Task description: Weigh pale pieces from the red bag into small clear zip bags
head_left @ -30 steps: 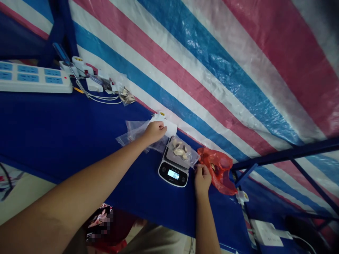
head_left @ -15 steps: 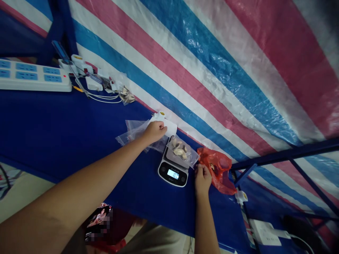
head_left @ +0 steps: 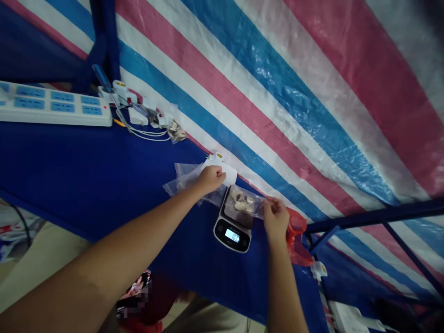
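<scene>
**Right hand (head_left: 275,217) pinching clear bag (head_left: 251,206) on digital scale (head_left: 231,236)**

Fingers (head_left: 268,203) closed on the bag's right end, with pale chunks (head_left: 242,202) inside. Bag lies on the scale platform. Left hand (head_left: 210,180) curled on a white card (head_left: 231,172) over loose plastic bags (head_left: 183,180); can't tell if it's gripping. Red plastic bag (head_left: 296,236) partly hidden behind my right hand. Power strip (head_left: 52,104) well left on blue table (head_left: 104,157).

Digital scale display (head_left: 232,235), digits mostly too blurred
</scene>
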`<state>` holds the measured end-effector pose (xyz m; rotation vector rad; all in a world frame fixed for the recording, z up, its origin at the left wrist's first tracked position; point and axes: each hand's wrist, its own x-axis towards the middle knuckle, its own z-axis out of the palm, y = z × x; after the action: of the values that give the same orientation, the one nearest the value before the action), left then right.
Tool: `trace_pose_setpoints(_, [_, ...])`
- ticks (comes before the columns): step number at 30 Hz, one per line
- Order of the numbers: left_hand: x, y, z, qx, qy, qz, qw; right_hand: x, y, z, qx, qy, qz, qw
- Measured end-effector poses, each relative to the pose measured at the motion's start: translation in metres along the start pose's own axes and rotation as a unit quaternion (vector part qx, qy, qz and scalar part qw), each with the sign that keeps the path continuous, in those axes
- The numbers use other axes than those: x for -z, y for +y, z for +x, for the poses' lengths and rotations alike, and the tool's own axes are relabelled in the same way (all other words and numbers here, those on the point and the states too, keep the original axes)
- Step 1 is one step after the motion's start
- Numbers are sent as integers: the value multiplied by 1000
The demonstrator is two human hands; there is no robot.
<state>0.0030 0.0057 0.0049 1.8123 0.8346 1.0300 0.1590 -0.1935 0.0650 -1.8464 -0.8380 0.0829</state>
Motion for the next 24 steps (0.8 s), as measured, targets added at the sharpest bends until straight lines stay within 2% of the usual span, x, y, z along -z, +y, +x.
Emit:
trace_pose_setpoints(1, [0,0,0,5,-1,-1,1000,-2,-15,10,33,-3,-27,999])
trace_pose_setpoints(3, [0,0,-1,11,-4,-4,1000,-3,-54,28,150,-19,-127,980])
trace_pose_setpoints(6, [-1,-1,-2,14,-16,-9,1000,-2,-125,47,327,-51,-242,912])
trace_pose_setpoints(9, [-2,-2,-5,14,-30,-14,999,-16,-187,66,421,-71,-293,855])
trace_pose_setpoints(11, [-2,-1,-8,15,-36,-14,999,-46,-209,84,447,-96,-291,840])
trace_pose_setpoints(13, [-3,0,-10,14,-40,-12,999,-95,-216,105,452,-151,-274,836])
trace_pose_setpoints(15, [-4,0,-11,10,-44,-7,999,-156,-213,126,448,-213,-261,828])
trace_pose_setpoints(17, [-6,-1,-11,4,-49,-1,999,-216,-209,142,446,-241,-255,823])
trace_pose_setpoints(19, [-7,-3,-11,-2,-56,4,998,-260,-208,151,467,-249,-228,817])
trace_pose_setpoints(21, [-7,-4,-10,-6,-61,9,998,-280,-213,152,482,-244,-199,818])
trace_pose_setpoints(24, [-5,-2,-12,-20,-68,12,997,-271,-219,135,466,-245,-198,827])
